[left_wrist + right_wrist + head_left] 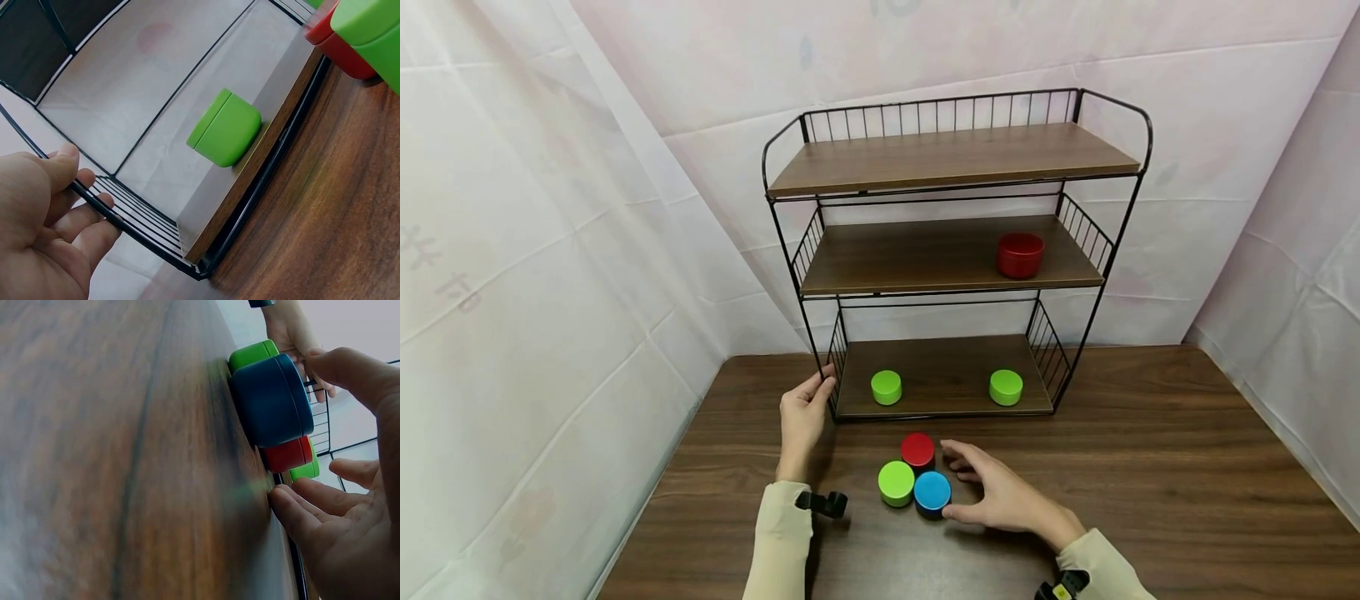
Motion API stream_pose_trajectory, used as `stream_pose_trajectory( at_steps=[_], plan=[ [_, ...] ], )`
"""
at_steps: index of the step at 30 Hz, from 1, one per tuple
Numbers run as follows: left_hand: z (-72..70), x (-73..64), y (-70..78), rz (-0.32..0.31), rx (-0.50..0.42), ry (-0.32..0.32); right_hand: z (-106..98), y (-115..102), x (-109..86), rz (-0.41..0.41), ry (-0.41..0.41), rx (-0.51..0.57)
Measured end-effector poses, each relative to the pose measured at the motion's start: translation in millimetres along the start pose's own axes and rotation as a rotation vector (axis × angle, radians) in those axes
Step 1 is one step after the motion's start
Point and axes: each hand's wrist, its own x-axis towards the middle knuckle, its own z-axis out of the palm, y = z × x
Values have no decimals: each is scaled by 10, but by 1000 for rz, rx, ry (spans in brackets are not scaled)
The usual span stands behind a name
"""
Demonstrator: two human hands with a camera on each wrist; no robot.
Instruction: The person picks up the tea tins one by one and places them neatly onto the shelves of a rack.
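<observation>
My left hand point(802, 415) holds the front left upright of a black metal shelf rack point(936, 417), near its lowest board; in the left wrist view the thumb and fingers point(94, 234) pinch the black rail. A blue round tin point(932, 492), a red tin point(917, 450) and a light green tin point(896, 483) stand bunched on the table in front of the rack. Just right of them is my right hand point(1000, 496), thumb and fingers spread apart around nothing. Its thumb tip comes right at the blue tin's side.
Two green tins stand on the bottom board, one on the left point(886, 387) and one on the right point(1006, 387). A larger red tin point(1020, 256) sits on the middle board's right part. White cloth point(587, 250) hangs behind and beside the wooden table point(1150, 450).
</observation>
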Motion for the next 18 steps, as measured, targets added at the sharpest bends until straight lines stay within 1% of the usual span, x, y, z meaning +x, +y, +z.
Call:
stream_pose_trajectory(
  at_steps=[5, 8, 10, 12, 14, 18],
  plan=[
    [-15, 2, 19, 2, -7, -2, 26, -7, 4, -24, -4, 45],
    [-12, -2, 30, -6, -10, 2, 41, -10, 4, -36, -7, 60],
    [-3, 5, 12, -15, -10, 4, 50, -13, 3, -40, -9, 63],
    [11, 25, -43, -24, -9, 4, 59, -15, 1, -48, -9, 53],
    [28, 54, -137, -30, -8, 7, 63, -17, 1, -49, -8, 45],
    [48, 99, -306, -24, -10, 15, 72, -13, -1, -48, -6, 16]
  ],
)
